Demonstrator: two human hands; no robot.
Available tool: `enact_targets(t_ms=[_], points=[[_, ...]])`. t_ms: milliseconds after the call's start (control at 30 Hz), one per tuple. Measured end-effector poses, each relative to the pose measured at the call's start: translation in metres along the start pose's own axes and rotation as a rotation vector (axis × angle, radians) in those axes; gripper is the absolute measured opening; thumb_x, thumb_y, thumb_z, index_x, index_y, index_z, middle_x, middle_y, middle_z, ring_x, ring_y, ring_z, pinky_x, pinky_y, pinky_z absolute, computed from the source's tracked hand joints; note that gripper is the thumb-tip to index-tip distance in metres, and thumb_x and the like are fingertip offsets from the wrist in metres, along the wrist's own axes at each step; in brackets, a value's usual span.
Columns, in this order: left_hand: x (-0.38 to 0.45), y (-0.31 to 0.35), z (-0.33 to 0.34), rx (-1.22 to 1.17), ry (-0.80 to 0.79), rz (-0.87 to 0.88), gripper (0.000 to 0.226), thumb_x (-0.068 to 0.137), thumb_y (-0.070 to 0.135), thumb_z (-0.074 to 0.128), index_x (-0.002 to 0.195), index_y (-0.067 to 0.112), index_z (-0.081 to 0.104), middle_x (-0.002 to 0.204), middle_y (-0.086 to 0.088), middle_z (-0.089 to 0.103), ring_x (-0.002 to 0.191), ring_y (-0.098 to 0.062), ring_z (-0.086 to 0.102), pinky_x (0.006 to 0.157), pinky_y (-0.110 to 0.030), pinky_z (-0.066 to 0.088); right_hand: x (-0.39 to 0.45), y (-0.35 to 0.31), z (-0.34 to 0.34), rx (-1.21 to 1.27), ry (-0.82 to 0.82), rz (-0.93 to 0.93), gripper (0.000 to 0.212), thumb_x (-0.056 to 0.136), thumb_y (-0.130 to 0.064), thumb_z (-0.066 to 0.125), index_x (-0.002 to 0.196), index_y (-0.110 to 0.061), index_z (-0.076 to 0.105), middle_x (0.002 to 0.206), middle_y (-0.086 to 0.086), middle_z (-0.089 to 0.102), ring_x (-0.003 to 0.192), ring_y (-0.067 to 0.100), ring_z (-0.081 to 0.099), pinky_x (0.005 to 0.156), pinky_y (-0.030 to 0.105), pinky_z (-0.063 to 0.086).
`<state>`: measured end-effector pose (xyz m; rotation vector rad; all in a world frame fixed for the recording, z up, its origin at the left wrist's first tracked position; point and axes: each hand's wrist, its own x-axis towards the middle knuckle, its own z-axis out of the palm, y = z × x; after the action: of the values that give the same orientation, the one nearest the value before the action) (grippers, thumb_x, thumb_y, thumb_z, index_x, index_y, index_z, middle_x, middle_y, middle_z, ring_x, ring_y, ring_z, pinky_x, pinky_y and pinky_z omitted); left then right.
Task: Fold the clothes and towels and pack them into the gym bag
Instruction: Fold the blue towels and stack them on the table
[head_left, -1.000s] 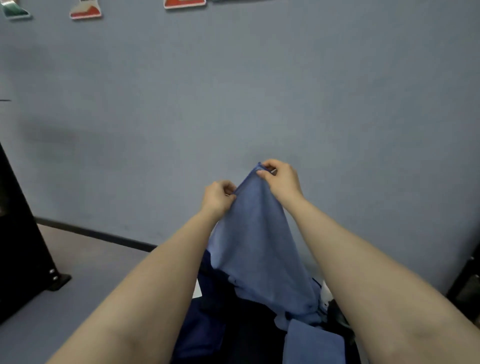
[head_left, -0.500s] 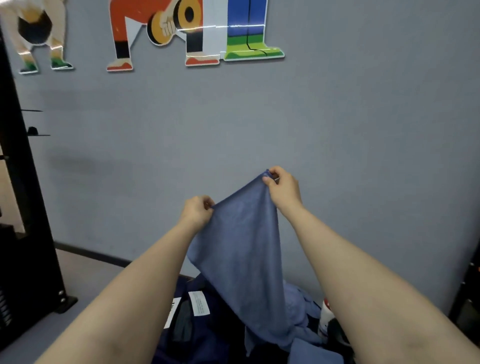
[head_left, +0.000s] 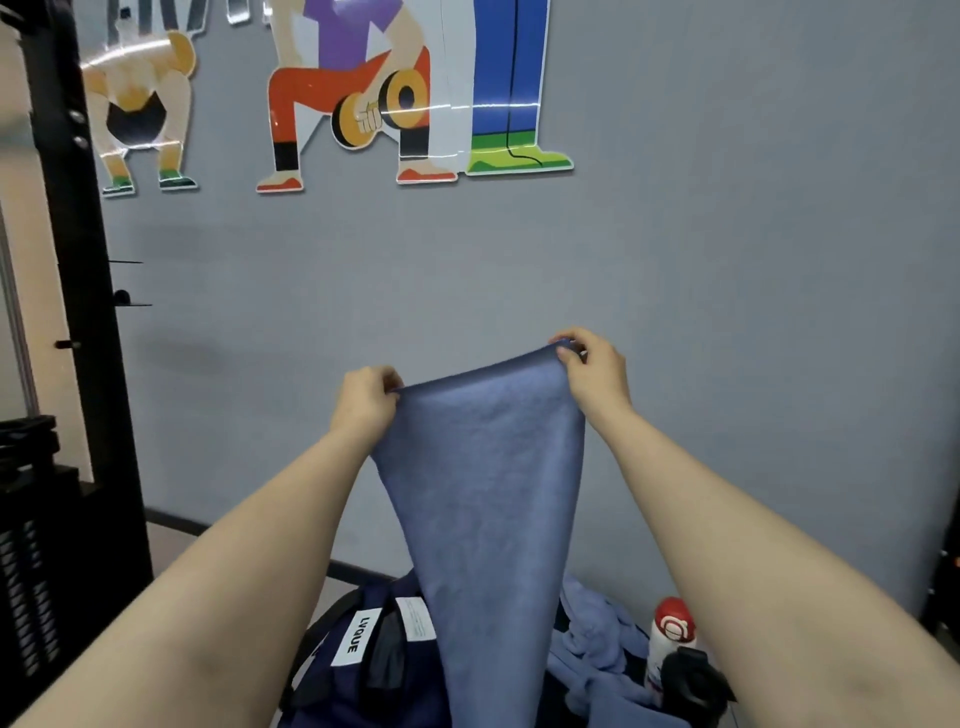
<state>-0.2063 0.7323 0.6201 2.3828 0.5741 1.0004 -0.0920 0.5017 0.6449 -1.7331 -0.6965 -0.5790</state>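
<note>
One blue towel (head_left: 488, 499) stretched between left hand (head_left: 363, 400) and right hand (head_left: 592, 371), each pinching a top corner, one bag (head_left: 358, 675) below.

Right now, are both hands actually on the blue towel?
Touching. The head view shows the left hand pinching the blue towel at its top left corner, and the right hand pinching the top right corner, the cloth hanging between them.

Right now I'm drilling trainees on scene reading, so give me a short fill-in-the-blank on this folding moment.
1. Both hands hold up a ____ fabric towel.
2. The left hand pinches the towel's top ____ corner.
3. The white bottle has a ____ cap.
4. The label on the navy fabric gym bag reads ____.

Missing: blue; left; red; LVQUE
</note>
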Motion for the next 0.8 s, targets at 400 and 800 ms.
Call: enact_targets(t_ms=[400, 800], points=[[-0.017, 0.035, -0.065, -0.163, 0.17, 0.054, 0.028, 0.088, -0.009, 0.044, 0.095, 0.005, 0.068, 0.1, -0.01, 0.066, 0.086, -0.018, 0.054, 0.073, -0.024, 0.038, -0.02, -0.039, -0.044, 0.012, 0.123, -0.051, 0.012, 0.09, -0.017, 0.063, 0.093, -0.008, 0.071, 0.078, -0.004, 0.061, 0.076, 0.012, 0.053, 0.062, 0.008, 0.034], [-0.062, 0.033, -0.103, -0.146, 0.218, 0.077, 0.027, 0.085, -0.01, 0.047, 0.093, 0.004, 0.069, 0.094, -0.012, 0.067, 0.079, -0.023, 0.055, 0.071, -0.024, 0.038, -0.063, -0.058, -0.093, -0.028, 0.251, -0.041, 0.018, 0.092, -0.019, 0.06, 0.099, -0.006, 0.071, 0.084, -0.001, 0.062, 0.082, 0.013, 0.054, 0.067, 0.01, 0.033]])
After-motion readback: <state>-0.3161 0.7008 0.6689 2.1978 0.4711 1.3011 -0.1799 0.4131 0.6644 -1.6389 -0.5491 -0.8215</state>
